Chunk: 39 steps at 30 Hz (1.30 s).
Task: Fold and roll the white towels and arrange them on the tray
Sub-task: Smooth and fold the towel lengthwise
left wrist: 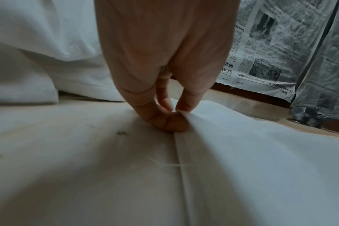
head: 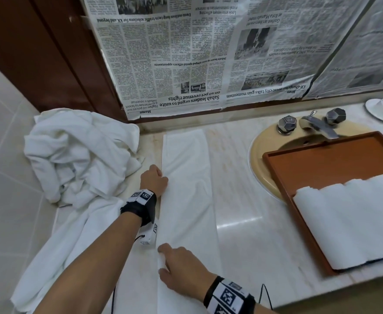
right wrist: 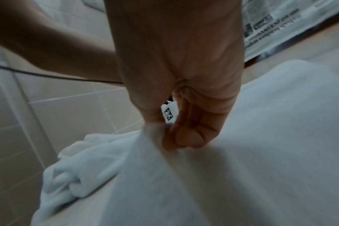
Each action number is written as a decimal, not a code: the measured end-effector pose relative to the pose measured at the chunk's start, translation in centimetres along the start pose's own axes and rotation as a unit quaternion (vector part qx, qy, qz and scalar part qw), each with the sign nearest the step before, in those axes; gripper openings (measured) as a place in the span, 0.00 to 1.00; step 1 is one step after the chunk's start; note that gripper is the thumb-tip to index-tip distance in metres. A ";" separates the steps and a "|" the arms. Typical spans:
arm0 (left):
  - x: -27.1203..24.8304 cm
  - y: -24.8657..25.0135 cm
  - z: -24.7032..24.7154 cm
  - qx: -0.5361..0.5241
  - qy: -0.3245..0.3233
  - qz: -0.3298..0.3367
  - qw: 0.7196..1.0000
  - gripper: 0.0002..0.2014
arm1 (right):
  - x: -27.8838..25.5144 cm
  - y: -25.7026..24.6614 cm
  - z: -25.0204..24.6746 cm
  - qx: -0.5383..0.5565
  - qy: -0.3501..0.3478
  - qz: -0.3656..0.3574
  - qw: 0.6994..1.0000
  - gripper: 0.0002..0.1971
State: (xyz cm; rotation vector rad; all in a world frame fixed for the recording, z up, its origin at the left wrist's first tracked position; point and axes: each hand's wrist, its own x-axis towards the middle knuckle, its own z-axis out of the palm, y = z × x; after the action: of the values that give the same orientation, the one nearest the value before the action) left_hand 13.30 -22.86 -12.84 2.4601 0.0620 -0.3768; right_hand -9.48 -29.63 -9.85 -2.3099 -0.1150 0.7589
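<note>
**Mia:** How much of the towel job was done?

**Ben:** Some. A few rolled towels (head: 353, 218) already lay side by side on the brown tray (head: 322, 159), which sat over the sink (head: 260, 150). One long towel (head: 186, 189) was spread flat on the counter (head: 254, 200), folded into a narrow strip. I think it still needed rolling.

**Mia:** What were the hands doing?

**Ben:** The left hand (head: 155, 180) pinched the strip's left edge with fingers and thumb. The right hand (head: 181, 266) pinched the same edge, closer to the person.

**Mia:** Was more left?

**Ben:** Yes. A messy pile of towels (head: 79, 159) waited on the left, near the tiled wall.

**Mia:** Anything hard to see?

**Ben:** The tray ran off the picture's right side, so I couldn't count the rolls. The strip's near end was cut off too. I couldn't tell how many towels were in the pile.
</note>
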 end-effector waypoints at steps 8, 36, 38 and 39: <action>1.2 0.1 0.2 0.010 0.005 0.036 0.999 0.15 | 1.2 3.3 -4.9 -0.017 0.136 -0.039 0.990 0.17; 10.0 4.3 -0.1 0.104 0.004 0.077 0.992 0.05 | 15.6 10.9 -18.0 -0.195 0.210 -0.013 0.958 0.27; 10.5 4.6 -0.5 0.041 0.011 0.041 0.998 0.02 | 15.6 11.1 -18.1 -0.187 0.211 -0.017 0.959 0.26; 10.6 4.6 -0.6 0.010 0.018 0.020 1.000 0.02 | 15.6 11.1 -18.1 -0.181 0.211 -0.018 0.960 0.26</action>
State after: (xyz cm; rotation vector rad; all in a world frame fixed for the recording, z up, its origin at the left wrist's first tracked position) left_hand 24.27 -26.63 -12.66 2.4846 0.0237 -0.3181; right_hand 12.03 -44.37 -13.96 -2.7558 -0.1084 0.2206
